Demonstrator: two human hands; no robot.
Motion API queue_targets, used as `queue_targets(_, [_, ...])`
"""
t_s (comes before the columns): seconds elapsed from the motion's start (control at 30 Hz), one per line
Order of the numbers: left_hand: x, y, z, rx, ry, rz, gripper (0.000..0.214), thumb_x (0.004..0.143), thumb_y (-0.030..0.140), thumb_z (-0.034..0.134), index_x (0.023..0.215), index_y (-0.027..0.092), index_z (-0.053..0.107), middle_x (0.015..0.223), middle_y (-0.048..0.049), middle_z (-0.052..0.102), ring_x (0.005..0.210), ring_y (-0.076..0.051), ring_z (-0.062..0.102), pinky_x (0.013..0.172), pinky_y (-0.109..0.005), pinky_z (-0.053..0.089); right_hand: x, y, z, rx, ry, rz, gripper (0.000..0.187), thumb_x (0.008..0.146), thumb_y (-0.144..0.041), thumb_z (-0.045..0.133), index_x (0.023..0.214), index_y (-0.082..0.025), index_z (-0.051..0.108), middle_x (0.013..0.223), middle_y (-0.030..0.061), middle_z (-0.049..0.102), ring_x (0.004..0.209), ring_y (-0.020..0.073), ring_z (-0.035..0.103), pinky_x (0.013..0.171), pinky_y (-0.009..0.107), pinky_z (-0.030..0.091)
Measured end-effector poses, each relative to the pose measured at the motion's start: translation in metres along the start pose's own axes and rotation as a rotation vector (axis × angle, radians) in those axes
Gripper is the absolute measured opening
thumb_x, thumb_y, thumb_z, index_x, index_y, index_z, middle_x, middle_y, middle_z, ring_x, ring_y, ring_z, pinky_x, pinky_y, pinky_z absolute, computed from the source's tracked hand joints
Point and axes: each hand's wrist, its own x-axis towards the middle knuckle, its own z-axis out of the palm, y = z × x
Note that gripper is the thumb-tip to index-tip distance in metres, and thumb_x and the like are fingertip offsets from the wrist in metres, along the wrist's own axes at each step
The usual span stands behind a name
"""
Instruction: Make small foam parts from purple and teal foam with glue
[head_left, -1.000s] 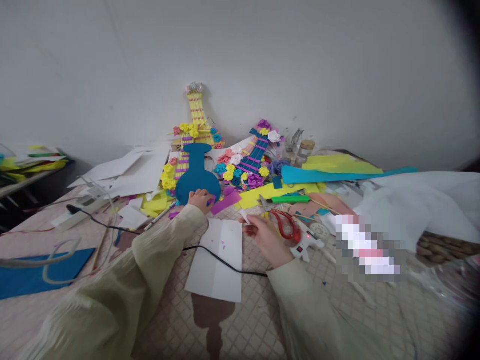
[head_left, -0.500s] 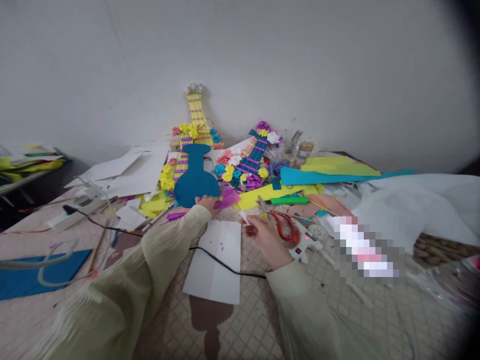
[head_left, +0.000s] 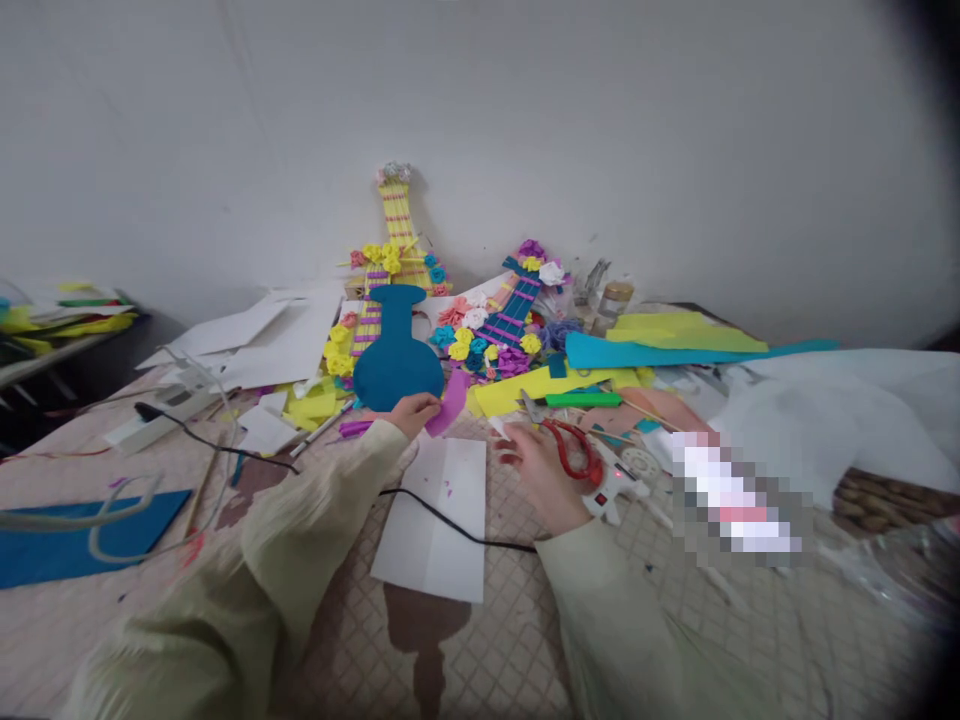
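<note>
My left hand (head_left: pixel 415 412) is closed, pinching a strip of purple crepe paper (head_left: pixel 452 400) between thumb and fingers. Just behind that hand, a dark blue vase-shaped cutout (head_left: pixel 397 365) leans upright. My right hand (head_left: pixel 538 468) has a small white piece of paper (head_left: pixel 498 427) at its thumb and fingertips, the other fingers curled. Below and between the hands lies a creased white sheet (head_left: pixel 442 550) with a few purple scraps on it. Close to the right hand are red-handled scissors (head_left: pixel 577 450) and a white device with a small red light (head_left: pixel 616 490).
A black cord (head_left: pixel 450 530) crosses the white sheet. Decorated paper vases (head_left: pixel 514 310) with crepe flowers stand by the wall. Yellow paper (head_left: pixel 517 393) and a green cutter (head_left: pixel 583 399) lie behind the right hand. A power strip (head_left: pixel 161 418) and blue sheet (head_left: pixel 97 535) lie left.
My left hand has lifted the purple crepe paper slightly, turning it more upright. My right hand has shifted slightly right, its fingers a little more spread. The view has moved slightly.
</note>
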Motion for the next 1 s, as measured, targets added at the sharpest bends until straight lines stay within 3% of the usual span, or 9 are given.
queue_targets(0.13, [-0.038,0.003,0.011,-0.325,-0.058,-0.032,0.02,0.075,0.031,0.043,0.068,0.015,0.051,0.055,0.0014,0.048,0.051,-0.011,0.049,0.048,-0.024,0.04,-0.002,0.005,0.001,-0.008,-0.09,0.025,0.018,0.065,-0.033,0.06,0.075,-0.019,0.063,0.086,0.003,0.065,0.083,0.0168,0.059,0.065,0.026,0.046])
queue_targets(0.33, [-0.079,0.012,0.015,-0.63,-0.176,-0.051,0.022,0.057,0.035,0.058,0.056,0.016,0.048,0.052,0.0035,0.043,0.048,-0.008,0.04,0.047,-0.022,0.034,-0.006,0.012,0.004,-0.01,-0.251,0.16,0.024,0.065,-0.039,0.061,0.074,-0.017,0.063,0.077,0.0044,0.066,0.068,0.0158,0.061,0.067,0.032,0.049])
queue_targets(0.57, [-0.087,0.018,0.019,-0.802,-0.248,-0.121,0.038,0.059,0.046,0.061,0.08,0.014,0.056,0.061,0.0004,0.054,0.055,-0.011,0.05,0.053,-0.024,0.037,-0.009,0.02,0.01,-0.172,-0.208,0.065,0.023,0.065,-0.037,0.065,0.076,-0.017,0.067,0.077,0.0029,0.065,0.074,0.0144,0.057,0.068,0.027,0.044])
queue_targets(0.7, [-0.092,0.021,0.023,-0.817,-0.205,-0.113,0.037,0.053,0.035,0.071,0.079,0.014,0.056,0.058,0.0036,0.052,0.054,-0.008,0.046,0.051,-0.02,0.033,-0.014,0.019,0.012,-0.298,-0.209,0.027,0.025,0.066,-0.038,0.063,0.08,-0.017,0.068,0.075,0.0024,0.064,0.071,0.0142,0.055,0.066,0.027,0.043])
queue_targets(0.9, [-0.098,0.022,0.016,-0.881,-0.269,-0.099,0.043,0.054,0.036,0.071,0.087,0.013,0.057,0.063,0.0009,0.058,0.058,-0.01,0.051,0.054,-0.022,0.035,-0.02,0.008,0.012,-0.375,-0.268,0.031,0.026,0.07,-0.039,0.06,0.079,-0.016,0.067,0.073,0.0031,0.063,0.065,0.0131,0.055,0.063,0.027,0.044])
queue_targets(1.0, [-0.1,0.027,0.013,-0.879,-0.227,-0.053,0.037,0.057,0.038,0.069,0.082,0.012,0.059,0.068,-0.0007,0.06,0.062,-0.011,0.052,0.058,-0.023,0.038,-0.022,0.004,0.013,-0.407,-0.31,0.04,0.027,0.07,-0.039,0.06,0.081,-0.016,0.067,0.075,0.0035,0.064,0.066,0.0125,0.055,0.064,0.026,0.044])
